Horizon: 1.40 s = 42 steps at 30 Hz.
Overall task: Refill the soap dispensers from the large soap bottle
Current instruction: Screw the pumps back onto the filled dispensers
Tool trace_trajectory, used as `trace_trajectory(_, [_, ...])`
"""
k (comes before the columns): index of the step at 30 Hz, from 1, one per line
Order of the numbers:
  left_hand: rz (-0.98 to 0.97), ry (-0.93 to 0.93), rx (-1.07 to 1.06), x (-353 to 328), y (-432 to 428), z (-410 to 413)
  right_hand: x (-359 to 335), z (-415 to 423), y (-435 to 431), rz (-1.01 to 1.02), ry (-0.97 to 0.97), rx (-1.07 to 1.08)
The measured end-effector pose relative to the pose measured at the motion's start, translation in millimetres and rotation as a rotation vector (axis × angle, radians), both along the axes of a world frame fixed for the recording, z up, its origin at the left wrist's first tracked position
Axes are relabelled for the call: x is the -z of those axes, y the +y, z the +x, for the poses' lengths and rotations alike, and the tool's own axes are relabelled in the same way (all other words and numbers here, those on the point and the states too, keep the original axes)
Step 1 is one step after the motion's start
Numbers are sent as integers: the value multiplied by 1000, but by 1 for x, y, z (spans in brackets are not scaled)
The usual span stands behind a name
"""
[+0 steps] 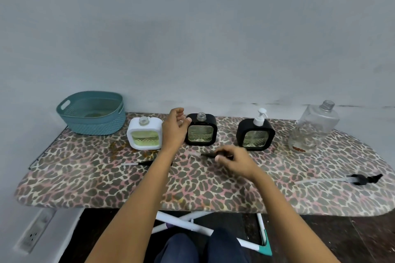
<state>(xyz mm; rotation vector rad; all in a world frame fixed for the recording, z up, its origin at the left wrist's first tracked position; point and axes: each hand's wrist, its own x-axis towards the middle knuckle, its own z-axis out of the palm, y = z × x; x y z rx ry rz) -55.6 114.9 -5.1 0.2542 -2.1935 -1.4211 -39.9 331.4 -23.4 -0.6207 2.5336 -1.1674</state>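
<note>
Ironing board point(106, 188) with leopard-print cover carries everything.

Teal basket point(92, 113) sits well to the left of the left hand, at the board's far corner.

Large soap bottle point(314, 128), clear, uncapped and near empty, stands well to the right of both hands; its black pump point(361, 178) with long tube lies on the board in front of it.

Three dispensers in a row:
- white dispenser point(145, 134), open neck, just left of the left hand
- middle black dispenser point(201, 132), open neck, just right of the left hand, thumb close to its upper corner (contact not clear)
- right black dispenser point(255, 134), white pump fitted, just beyond the right hand

Left hand point(174, 128): raised between the white and middle dispensers, fingers loosely curled, holding nothing.

Right hand point(235, 161): low over the board, fingers pinched on a small black pump head point(208, 155) (blurred).

Another pump point(139, 163) lies on the board below the left hand.
</note>
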Motion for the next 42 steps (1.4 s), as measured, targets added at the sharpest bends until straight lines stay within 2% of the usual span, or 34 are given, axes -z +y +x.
trace_trajectory(3, [-4,13,-23,-8,-11,-3,-52,-7,11,-186,155,103])
trace_trajectory(5, [-27,-20,-8,-11,-15,-6,-87,-19,15,-203,323,210])
trace_trajectory(8, [-88,-113,49,-9,-15,-11,-125,-40,9,-21,512,185])
trace_trajectory(12, [-191,-219,121,-2,-7,-14,-139,-63,-11,249,607,44])
trace_trajectory(15, [-236,-261,153,-1,0,-17,-140,-77,-22,420,628,-65])
trace_trajectory(27, [-253,-263,173,0,7,-24,-121,-109,-92,811,683,-427])
trace_trajectory(33, [-236,-218,187,1,5,-26,-105,-118,-115,960,597,-576])
trace_trajectory(35, [-227,-224,177,2,5,-25,-103,-120,-115,921,610,-577])
trace_trajectory(38, [-227,-232,171,5,3,-26,-103,-122,-105,748,531,-586])
trace_trajectory(40, [-224,-246,166,5,2,-25,-102,-120,-93,536,515,-579])
trace_trajectory(42, [-216,-246,170,5,3,-24,-95,-119,-82,264,448,-446])
